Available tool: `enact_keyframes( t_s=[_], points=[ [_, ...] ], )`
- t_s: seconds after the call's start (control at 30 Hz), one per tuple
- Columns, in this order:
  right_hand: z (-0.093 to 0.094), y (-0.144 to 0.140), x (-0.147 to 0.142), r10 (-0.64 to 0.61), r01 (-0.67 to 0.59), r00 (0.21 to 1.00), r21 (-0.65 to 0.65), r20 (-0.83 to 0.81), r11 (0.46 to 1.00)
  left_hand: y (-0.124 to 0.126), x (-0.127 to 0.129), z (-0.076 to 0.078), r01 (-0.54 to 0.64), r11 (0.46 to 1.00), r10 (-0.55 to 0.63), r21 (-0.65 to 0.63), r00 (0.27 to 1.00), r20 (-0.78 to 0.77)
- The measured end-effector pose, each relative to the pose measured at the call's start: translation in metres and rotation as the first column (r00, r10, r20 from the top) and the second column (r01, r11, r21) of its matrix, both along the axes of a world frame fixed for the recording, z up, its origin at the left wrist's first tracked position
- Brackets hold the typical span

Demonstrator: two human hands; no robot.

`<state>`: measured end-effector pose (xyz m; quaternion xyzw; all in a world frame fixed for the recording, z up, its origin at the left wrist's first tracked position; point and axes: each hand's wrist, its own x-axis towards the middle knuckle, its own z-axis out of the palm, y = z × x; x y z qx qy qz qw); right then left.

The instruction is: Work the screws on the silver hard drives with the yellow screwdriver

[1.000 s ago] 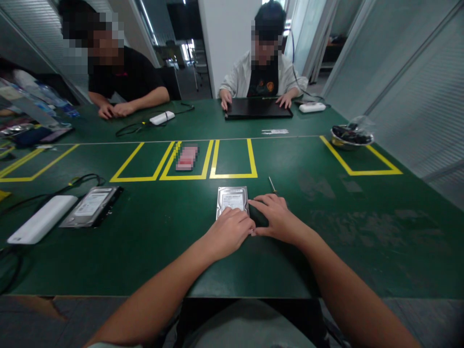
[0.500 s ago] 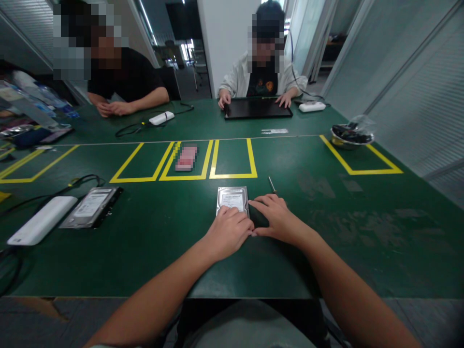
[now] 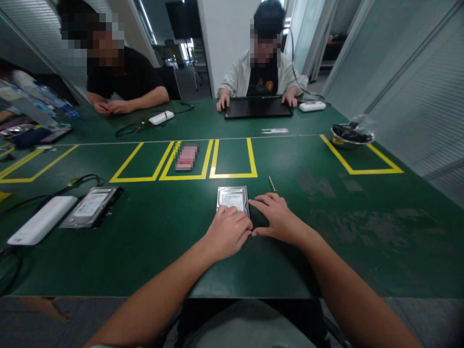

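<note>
Seen from the head camera, the dark green bench [image 3: 145, 232] is marked with yellow tape rectangles [image 3: 234, 159] across its middle. Just beyond the person's hands lies a thin metal screwdriver [image 3: 271, 183], near the right hand's fingertips and apart from the drive. Far to the left sit a second silver hard drive in a black frame [image 3: 90, 207] and, just beside it, a long white rectangular box [image 3: 41, 219] with black cables [image 3: 78, 181] trailing behind. One taped rectangle holds a blurred pink flat item [image 3: 186, 158]. At the far right stands a shallow metal bowl of dark small parts [image 3: 351, 135].

Across the bench, one person in a pale jacket rests both hands at the corners of a flat black laptop-like slab [image 3: 258, 107]; another person in a black shirt sits to the left with hands together near a small white device [image 3: 161, 117].

The silver rectangular hard drive with a white label [image 3: 233, 198] lies flat on the bench straight ahead, nothing blocking it but the hands themselves. The left hand [image 3: 226, 232] is loosely curled, its fingers resting on the drive's near edge. The right hand [image 3: 279, 218] lies flat and spread on the bench, forefinger touching the drive's right side. Neither hand lifts it.
</note>
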<state>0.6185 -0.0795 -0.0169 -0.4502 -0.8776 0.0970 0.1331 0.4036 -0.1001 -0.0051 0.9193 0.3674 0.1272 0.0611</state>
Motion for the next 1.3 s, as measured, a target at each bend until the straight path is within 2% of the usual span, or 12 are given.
enact_keyframes(
  t_s=[0.5,0.8,1.3],
  points=[
    [0.002,-0.0005,-0.0015,-0.009,0.009,1.0,-0.006,0.008,1.0,0.0,-0.0009,-0.0026,0.015,0.999,-0.016,0.048,1.0,0.015],
    [0.0021,-0.0006,-0.0004,-0.007,0.006,1.0,0.006,0.007,1.0,-0.0006,0.0013,-0.0025,-0.095,0.995,0.099,-0.042,0.99,0.102],
    [0.0027,-0.0003,0.0,-0.007,0.007,1.0,0.003,0.016,1.0,-0.0013,0.0003,-0.0005,-0.081,0.994,0.089,-0.076,0.991,0.103]
  ],
)
